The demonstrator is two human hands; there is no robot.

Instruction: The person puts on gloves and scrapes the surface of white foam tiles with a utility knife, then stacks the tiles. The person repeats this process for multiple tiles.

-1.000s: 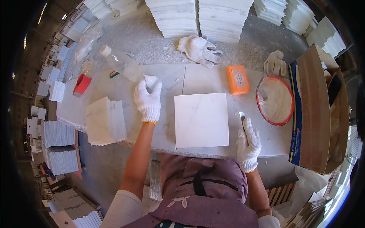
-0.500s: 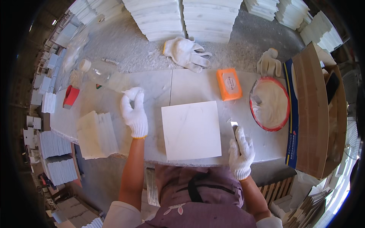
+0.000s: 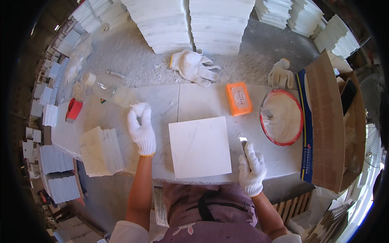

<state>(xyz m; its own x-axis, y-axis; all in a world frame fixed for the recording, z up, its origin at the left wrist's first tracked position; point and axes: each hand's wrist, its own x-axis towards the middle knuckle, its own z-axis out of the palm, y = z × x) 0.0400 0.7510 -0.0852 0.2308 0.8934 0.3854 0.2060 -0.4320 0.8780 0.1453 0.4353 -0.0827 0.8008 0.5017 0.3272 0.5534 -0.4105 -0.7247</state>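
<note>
A square white marble tile point(image 3: 199, 148) lies on the work table between my hands. To its left, my white-gloved left hand point(image 3: 141, 129) is closed, thumb and fingertips together; whatever is pinched there is hidden. My right hand point(image 3: 252, 169), also gloved, is beside the tile's right edge, closed on a small scraper point(image 3: 243, 140) with only its shiny blade end showing. Beyond that hand stands a red-rimmed bowl point(image 3: 265, 135) of pale paste, a small grey piece resting in it. An orange hand pad pack point(image 3: 239, 99) sits behind the tile.
Thin tiles point(image 3: 103, 152) lie stacked at left, near a red ring-shaped item point(image 3: 73, 109) and a clear plastic bottle point(image 3: 106, 88). Loose gloves point(image 3: 194, 67) lie on the dusty surface behind. An opened cardboard box point(image 3: 326, 125) borders the right; tall tile stacks point(image 3: 219, 26) rise at the back.
The view has shifted, so the whole scene sits a little lower and farther left. Both hands keep nearly the same places beside the tile, which has not visibly moved on the table.
</note>
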